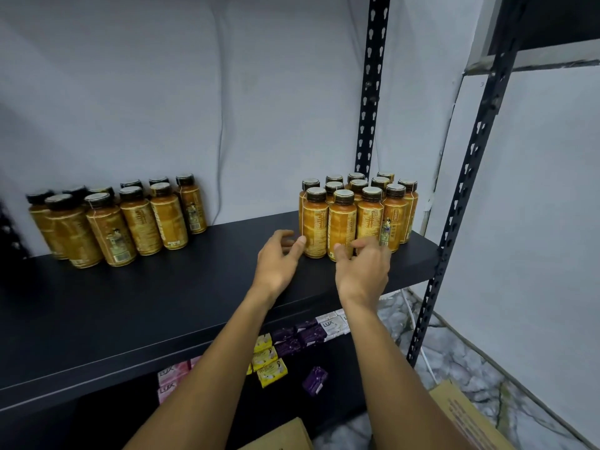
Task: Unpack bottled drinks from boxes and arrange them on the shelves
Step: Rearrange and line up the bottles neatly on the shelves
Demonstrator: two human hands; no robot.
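Observation:
Two groups of amber bottles with black caps stand on the black shelf (162,297): several at the left (110,219) and several at the right (357,212). My left hand (279,261) reaches to the front-left bottle (314,222) of the right group, thumb touching its base, fingers loosely spread. My right hand (363,267) is at the foot of the front row, fingers lightly curled against the bottles' bases. Neither hand visibly grips a bottle.
Black perforated shelf posts (368,92) rise at the right, one at the back and one at the front (461,196). Below the shelf lie soap packs (292,345) in purple, yellow and pink. Cardboard box flaps (461,414) show at the bottom right on a marbled floor.

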